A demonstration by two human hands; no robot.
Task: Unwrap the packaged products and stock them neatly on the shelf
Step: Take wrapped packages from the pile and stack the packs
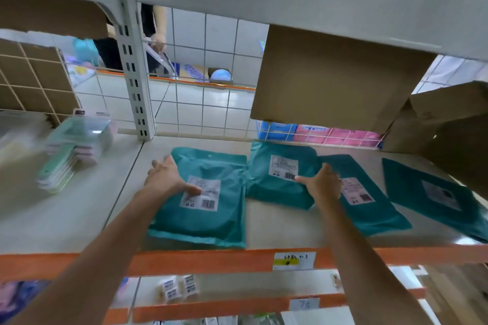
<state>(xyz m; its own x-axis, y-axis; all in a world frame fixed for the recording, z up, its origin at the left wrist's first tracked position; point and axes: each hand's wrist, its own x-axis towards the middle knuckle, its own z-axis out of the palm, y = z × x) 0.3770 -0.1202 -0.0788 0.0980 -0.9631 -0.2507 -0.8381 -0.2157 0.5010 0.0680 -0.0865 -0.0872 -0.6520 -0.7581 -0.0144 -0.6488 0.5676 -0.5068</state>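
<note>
Several teal flat pouches with white barcode labels lie in a row on the grey shelf board. My left hand lies at the upper left edge of the leftmost pouch, thumb pressing on its label, fingers spread straight towards the shelf back. My right hand rests between the second pouch and the third pouch; its thumb touches the second pouch's label and its fingers lie on the third pouch's left edge. A fourth pouch lies at the far right, partly under a cardboard box.
Cardboard boxes hang over the shelf's back right, another box at far right. A stack of clear-packed items sits on the left. A white upright post, wire grid back, and orange shelf edge frame the space. Another person stands behind the grid.
</note>
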